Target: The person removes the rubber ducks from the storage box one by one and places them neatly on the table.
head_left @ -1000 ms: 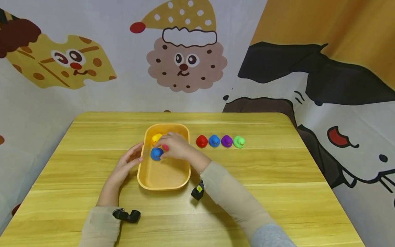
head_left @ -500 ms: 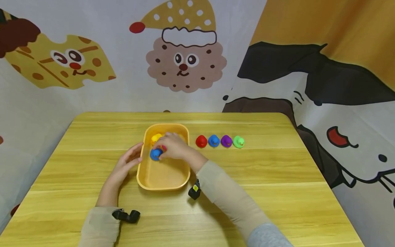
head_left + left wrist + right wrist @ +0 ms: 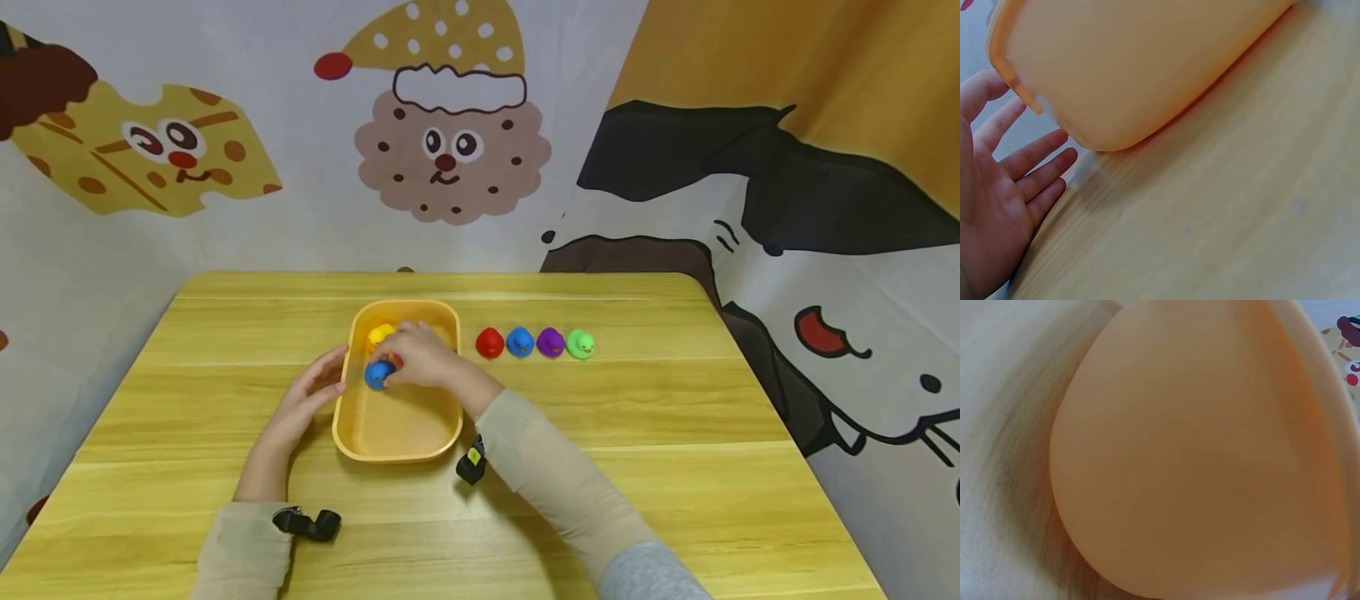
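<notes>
1. Where the arms come in from the near side, a left sleeve and a right sleeve, both beige, reach over the wooden tabletop; grey cloth covers the right arm higher up.
2. A black left wrist device and a black right wrist device sit at the cuffs.
3. The left hand stands at the left side of the orange tray, fingers spread and loosely extended, thumb tip against the wall.
4. The right hand reaches into the tray, thumb and forefinger pinching the inner blue duck, which is in the left half of the tray.
5. A pinkish-red object peeks out beneath the right hand, mostly hidden; its shape cannot be told.
6. A yellow duck sits just beyond, toward the tray's far left corner, partly covered by the fingers.
7. Right of the tray, in a row on the tabletop, are a red duck, an outer blue duck, a purple duck and a green duck.
8. Behind the table hangs a white printed cloth, with a cheese figure and a hatted cookie figure.
</notes>
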`<action>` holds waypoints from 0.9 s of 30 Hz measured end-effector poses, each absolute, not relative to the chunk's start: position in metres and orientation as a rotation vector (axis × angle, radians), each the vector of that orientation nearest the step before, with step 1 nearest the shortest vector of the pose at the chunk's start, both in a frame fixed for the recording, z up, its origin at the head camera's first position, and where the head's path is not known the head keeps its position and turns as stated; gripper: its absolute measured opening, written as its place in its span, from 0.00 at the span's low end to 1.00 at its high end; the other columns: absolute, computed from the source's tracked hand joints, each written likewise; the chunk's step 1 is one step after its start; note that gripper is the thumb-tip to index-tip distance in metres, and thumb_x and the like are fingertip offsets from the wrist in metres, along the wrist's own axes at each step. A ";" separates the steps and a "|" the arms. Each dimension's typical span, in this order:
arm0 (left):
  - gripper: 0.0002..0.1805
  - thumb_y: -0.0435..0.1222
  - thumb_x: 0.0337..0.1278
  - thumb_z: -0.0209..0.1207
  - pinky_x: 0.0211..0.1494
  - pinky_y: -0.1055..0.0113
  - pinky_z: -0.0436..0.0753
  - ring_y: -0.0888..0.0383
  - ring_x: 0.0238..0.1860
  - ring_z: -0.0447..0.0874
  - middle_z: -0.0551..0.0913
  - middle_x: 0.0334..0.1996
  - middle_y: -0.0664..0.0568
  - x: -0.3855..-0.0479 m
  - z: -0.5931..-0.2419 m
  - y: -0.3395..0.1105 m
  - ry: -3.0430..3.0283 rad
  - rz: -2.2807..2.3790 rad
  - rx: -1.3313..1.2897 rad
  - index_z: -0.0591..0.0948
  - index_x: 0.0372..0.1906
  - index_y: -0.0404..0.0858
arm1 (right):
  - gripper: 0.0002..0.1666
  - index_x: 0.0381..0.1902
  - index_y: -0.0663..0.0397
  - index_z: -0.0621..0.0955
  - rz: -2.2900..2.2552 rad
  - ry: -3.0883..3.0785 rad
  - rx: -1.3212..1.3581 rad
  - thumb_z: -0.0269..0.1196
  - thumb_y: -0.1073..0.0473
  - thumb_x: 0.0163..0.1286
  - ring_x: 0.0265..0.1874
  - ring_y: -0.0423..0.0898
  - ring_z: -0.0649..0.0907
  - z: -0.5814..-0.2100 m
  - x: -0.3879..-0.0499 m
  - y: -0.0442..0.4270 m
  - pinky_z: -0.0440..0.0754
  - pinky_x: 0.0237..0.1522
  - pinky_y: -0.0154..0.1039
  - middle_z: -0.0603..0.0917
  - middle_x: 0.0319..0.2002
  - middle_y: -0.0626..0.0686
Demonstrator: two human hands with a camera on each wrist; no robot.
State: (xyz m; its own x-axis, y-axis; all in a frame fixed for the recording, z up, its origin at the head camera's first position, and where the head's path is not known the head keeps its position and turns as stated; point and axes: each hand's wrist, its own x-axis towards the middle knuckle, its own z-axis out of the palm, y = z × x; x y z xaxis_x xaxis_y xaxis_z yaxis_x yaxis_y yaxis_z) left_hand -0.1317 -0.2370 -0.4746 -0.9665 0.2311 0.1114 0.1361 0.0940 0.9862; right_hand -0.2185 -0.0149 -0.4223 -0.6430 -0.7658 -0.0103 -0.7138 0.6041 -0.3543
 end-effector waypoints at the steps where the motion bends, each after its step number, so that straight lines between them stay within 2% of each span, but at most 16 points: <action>1: 0.29 0.31 0.69 0.51 0.57 0.75 0.68 0.51 0.63 0.64 0.63 0.67 0.34 -0.132 -0.475 -0.237 2.268 2.033 0.379 0.60 0.73 0.36 | 0.21 0.47 0.35 0.85 -0.484 2.669 -1.239 0.73 0.45 0.54 0.42 0.38 0.68 -0.422 -0.218 -0.015 0.62 0.46 0.36 0.80 0.39 0.31; 11: 0.29 0.32 0.69 0.51 0.58 0.74 0.68 0.58 0.63 0.66 0.63 0.67 0.34 -0.132 -0.476 -0.236 2.274 2.035 0.380 0.60 0.73 0.37 | 0.21 0.47 0.36 0.85 -0.486 2.701 -1.278 0.73 0.45 0.54 0.43 0.39 0.70 -0.413 -0.216 -0.012 0.64 0.47 0.36 0.83 0.46 0.35; 27: 0.29 0.32 0.68 0.52 0.57 0.73 0.70 0.61 0.62 0.67 0.64 0.67 0.36 -0.132 -0.478 -0.237 2.275 2.046 0.378 0.62 0.72 0.38 | 0.22 0.49 0.43 0.85 -0.735 2.738 -1.352 0.73 0.50 0.55 0.45 0.41 0.72 -0.408 -0.210 0.002 0.63 0.50 0.37 0.84 0.47 0.41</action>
